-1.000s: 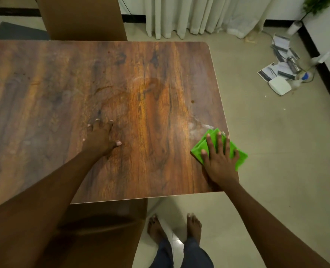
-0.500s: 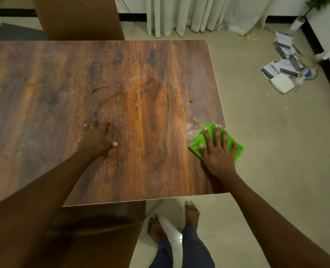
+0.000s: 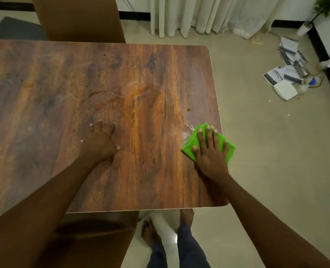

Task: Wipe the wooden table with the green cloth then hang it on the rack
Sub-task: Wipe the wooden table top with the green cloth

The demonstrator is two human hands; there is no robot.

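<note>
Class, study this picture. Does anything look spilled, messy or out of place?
A whitish smear marks the wooden table just beyond the green cloth, near the right edge. The cloth, under the right hand, overhangs that edge. Papers and small items lie scattered on the floor by the right wall.

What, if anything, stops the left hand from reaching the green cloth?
Likely nothing, so yes: only bare table lies between the left hand and the cloth, though the right hand presses it.
</note>
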